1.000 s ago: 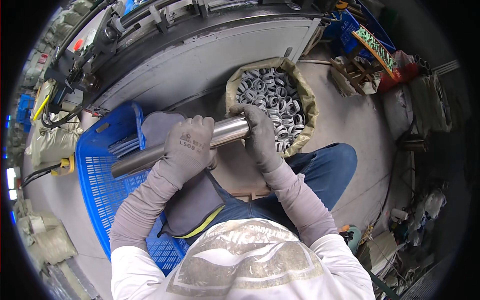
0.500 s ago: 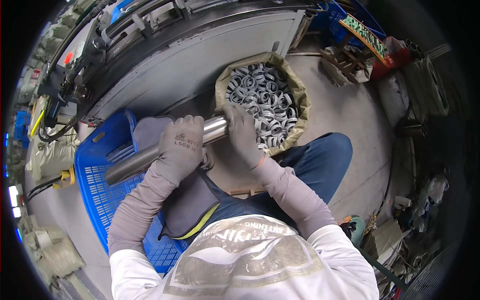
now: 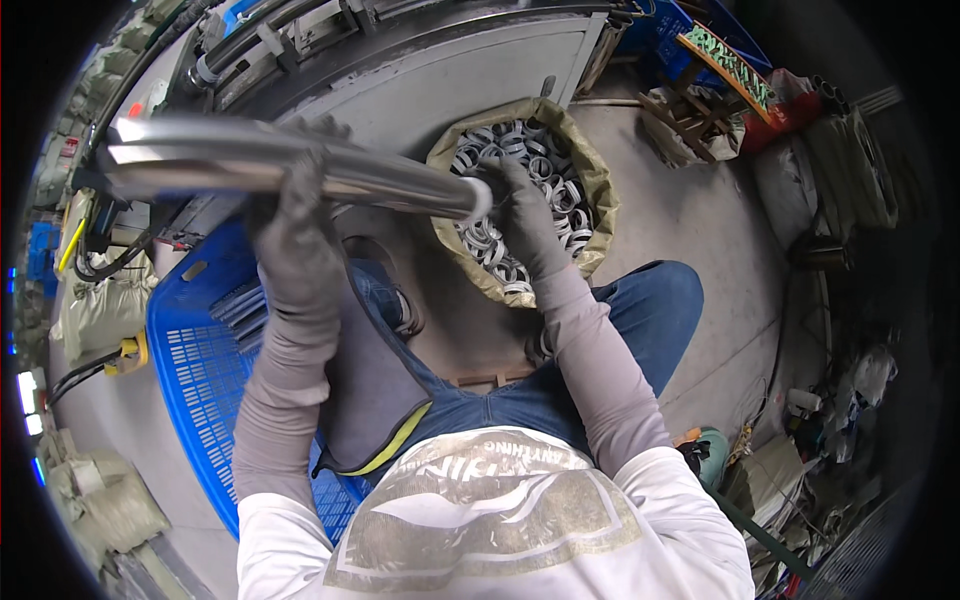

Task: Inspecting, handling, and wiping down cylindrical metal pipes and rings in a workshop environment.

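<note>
A long shiny metal tube (image 3: 390, 181) is raised across my front, its left end smeared by motion. My left hand (image 3: 293, 225), in a grey glove, is wrapped round it from below, with fingertips showing on the far side. A white ring (image 3: 481, 199) sits at the tube's right end. Against that ring is my right hand (image 3: 525, 210), also gloved, fingers bent; its grip is partly hidden. Below and behind the right hand stands a woven bag (image 3: 600, 190) full of white and grey rings (image 3: 575, 215).
A blue plastic crate (image 3: 205, 385) with several metal tubes (image 3: 240, 315) in it stands at my left. A grey pad (image 3: 375, 420) lies over my left leg. Beyond is a machine with a pale panel (image 3: 480, 80). Another blue crate (image 3: 725, 35) and a wooden stand (image 3: 700, 120) are at the far right.
The tube has risen and moved left and away from me, its left end swinging up. My left hand went up with it. My right hand shifted right, from round the tube to its end.
</note>
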A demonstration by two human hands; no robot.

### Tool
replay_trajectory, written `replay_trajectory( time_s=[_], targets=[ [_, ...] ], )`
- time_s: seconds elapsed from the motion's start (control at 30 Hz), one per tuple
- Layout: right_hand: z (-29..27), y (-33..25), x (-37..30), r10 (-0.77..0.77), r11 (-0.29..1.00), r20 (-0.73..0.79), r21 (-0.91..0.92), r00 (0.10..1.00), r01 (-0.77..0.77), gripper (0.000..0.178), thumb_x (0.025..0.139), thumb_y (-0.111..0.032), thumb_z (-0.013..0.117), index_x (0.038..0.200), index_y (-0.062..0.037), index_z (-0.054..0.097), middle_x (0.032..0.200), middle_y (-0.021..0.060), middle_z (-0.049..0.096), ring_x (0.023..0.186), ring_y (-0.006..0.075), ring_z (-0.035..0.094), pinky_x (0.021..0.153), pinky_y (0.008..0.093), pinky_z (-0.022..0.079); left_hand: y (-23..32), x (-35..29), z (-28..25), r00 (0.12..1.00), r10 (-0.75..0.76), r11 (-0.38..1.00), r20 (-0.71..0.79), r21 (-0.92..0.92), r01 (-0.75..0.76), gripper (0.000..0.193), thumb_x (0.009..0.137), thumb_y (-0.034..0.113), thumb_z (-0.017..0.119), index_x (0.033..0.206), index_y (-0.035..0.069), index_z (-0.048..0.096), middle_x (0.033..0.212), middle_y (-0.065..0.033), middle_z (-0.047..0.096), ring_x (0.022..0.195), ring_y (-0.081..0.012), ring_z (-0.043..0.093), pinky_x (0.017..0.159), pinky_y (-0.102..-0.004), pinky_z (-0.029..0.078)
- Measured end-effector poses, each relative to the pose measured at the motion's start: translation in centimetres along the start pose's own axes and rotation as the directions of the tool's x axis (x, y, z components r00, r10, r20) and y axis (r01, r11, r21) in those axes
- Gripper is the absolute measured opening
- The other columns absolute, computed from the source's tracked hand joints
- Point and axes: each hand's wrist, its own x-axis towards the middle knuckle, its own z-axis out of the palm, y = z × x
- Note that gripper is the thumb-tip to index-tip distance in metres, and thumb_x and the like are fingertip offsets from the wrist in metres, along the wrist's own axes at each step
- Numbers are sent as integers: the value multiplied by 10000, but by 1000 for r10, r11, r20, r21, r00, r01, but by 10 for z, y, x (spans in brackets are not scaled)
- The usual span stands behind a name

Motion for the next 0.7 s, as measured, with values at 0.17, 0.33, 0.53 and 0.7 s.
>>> replay_trajectory(
  time_s=[0.17, 0.33, 0.53, 0.7],
  targets=[
    [-67, 47, 27, -137, 169, -62, -985, 989, -39, 670, 865, -337, 774, 1445, -58, 585, 1384, 189, 647, 1277, 329, 612, 1100, 414, 475, 102, 48, 13, 973, -226, 727, -48, 656, 202, 454, 904, 143, 756, 1313, -26, 656, 1209, -120, 724, 1028, -215, 711, 881, -343, 546],
    [-77, 88, 24, -52, -182, 89, -980, 995, 78, 667, 818, -316, 807, 1415, -151, 557, 1392, 141, 615, 1321, 369, 546, 1096, 481, 470, 71, -4, -6, 873, -294, 224, 389, 916, -333, 506, 707, 184, 769, 1181, 58, 643, 883, -156, 614, 906, -371, 649, 778, -482, 501],
    [-81, 73, 30, -105, -67, 146, -988, 984, 139, 645, 785, -278, 825, 1386, -139, 640, 1306, 169, 670, 1229, 369, 624, 1042, 484, 516, 29, -39, -18, 851, -400, 180, 339, 940, -290, 461, 663, 260, 767, 1060, 65, 637, 922, -148, 660, 918, -352, 665, 802, -468, 514],
    [-26, 1, 12, 125, 962, 71, -254, 990, -103, 485, 883, -98, 690, 1355, -1, 637, 1097, 98, 711, 922, 223, 716, 822, 359, 615, 30, -40, -28, 856, -418, 178, 304, 951, -252, 485, 656, 269, 772, 1078, 72, 640, 929, -144, 663, 924, -336, 672, 813, -464, 519]
  ],
)
